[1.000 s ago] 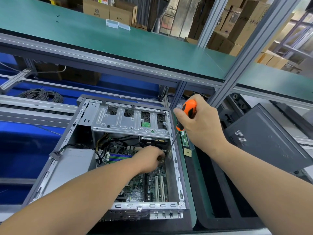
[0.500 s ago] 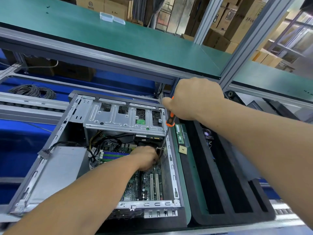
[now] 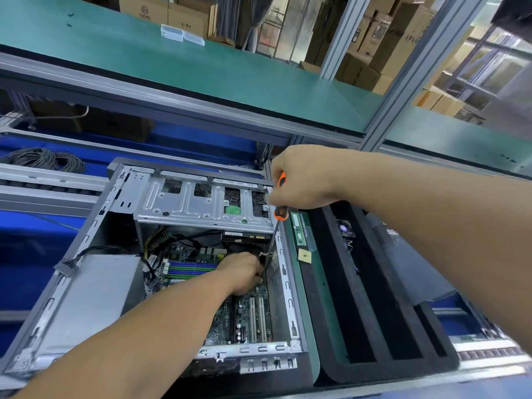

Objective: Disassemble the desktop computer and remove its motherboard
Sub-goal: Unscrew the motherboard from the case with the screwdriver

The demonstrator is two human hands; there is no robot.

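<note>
Now the right hand [image 3: 302,175] is wrapped tight round the orange-and-black handle of the screwdriver [image 3: 279,211], fist closed, shaft slanting down and left into the open computer case [image 3: 288,286]. At the tip, the left hand [image 3: 244,273] sits curled inside the case on the motherboard [image 3: 247,315], fingers bent round something small by the shaft; what it pinches, I cannot tell. The board lies flat in the case under that hand, white expansion slots showing just below it and blue-green memory slots to its left.

Against half a second ago, the right fist has barely shifted: a strip of orange now shows above the knuckles, and the left hand has stayed put at the tip.

Above the grip, the silver drive cage [image 3: 201,203] spans the case; far left of it lies the grey power supply [image 3: 95,292]. Right of the screwdriver, a green memory stick [image 3: 298,228] and a small gold chip [image 3: 304,256] rest on the green mat, with a black foam tray [image 3: 359,312] beyond. Overhead runs a green shelf [image 3: 201,67] on aluminium framing, cardboard boxes [image 3: 167,10] stacked behind.
</note>
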